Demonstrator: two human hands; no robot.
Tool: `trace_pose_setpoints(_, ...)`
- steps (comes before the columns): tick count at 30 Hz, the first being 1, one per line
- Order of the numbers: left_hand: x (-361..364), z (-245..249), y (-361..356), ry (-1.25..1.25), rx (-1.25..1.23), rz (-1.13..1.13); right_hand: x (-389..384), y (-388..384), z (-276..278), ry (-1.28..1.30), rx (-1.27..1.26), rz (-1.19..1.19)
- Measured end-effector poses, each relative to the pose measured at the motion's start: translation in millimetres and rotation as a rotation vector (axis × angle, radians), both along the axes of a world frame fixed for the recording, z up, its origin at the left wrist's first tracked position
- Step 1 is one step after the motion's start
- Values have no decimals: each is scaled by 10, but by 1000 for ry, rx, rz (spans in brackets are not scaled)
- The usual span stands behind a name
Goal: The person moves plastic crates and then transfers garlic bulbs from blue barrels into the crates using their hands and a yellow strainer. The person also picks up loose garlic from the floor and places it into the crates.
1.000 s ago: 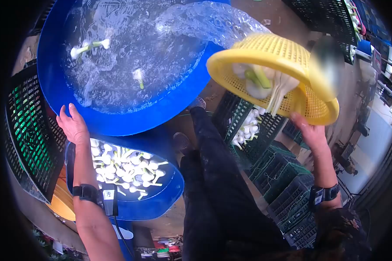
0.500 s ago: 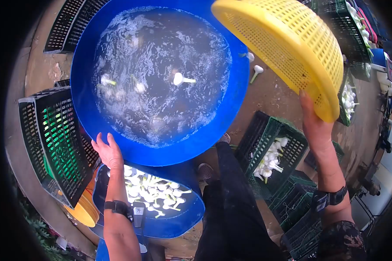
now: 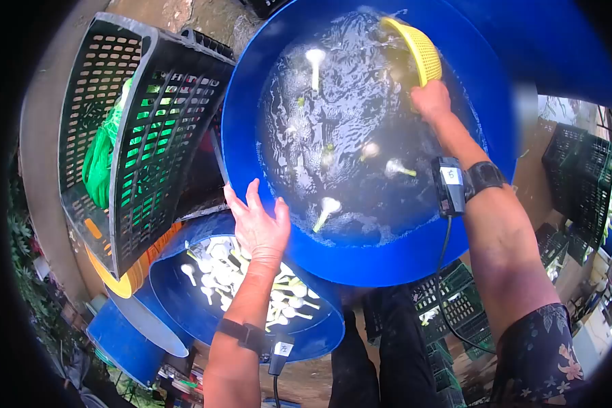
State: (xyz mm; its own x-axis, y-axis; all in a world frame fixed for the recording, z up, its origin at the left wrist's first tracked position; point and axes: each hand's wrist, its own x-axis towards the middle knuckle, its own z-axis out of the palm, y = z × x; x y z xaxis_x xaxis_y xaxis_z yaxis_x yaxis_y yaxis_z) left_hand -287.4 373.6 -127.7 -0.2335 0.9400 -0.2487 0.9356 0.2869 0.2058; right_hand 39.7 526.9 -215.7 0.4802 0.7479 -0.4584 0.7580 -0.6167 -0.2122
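My right hand (image 3: 432, 100) grips the rim of a yellow colander (image 3: 425, 56), which is tilted and partly sunk in the water at the far right of a big round blue tub (image 3: 374, 267). Several white garlic bulbs (image 3: 328, 208) with short green stems float in that rippling water. With fingers spread, my left hand (image 3: 260, 224) is at the tub's near left rim and holds nothing. Below it stands a second blue tub (image 3: 330, 335) containing a heap of garlic bulbs (image 3: 294, 292).
A black slatted crate (image 3: 143, 163) with green netting (image 3: 102, 163) inside stands at left, above a yellow basket (image 3: 130, 277). More dark crates (image 3: 578, 177) are at right. A cable (image 3: 445, 272) hangs from the device on my right wrist.
My right hand has lowered the colander from the air at right into the tub's water. The view has shifted, and more garlic bulbs now show afloat. My left hand stays near the rim.
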Motion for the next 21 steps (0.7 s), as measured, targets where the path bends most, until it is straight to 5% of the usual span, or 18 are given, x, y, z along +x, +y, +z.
trace_pose_setpoints(7,-45,-32,-26,-14,19,-20,-194,242,195,113,12,-42)
trace_pose_setpoints(12,-49,-46,-3,-7,13,-48,-747,341,50,232,-149,188)
trace_pose_setpoints(21,-27,-28,16,-42,27,-6,-1190,-380,-214,508,-232,319)
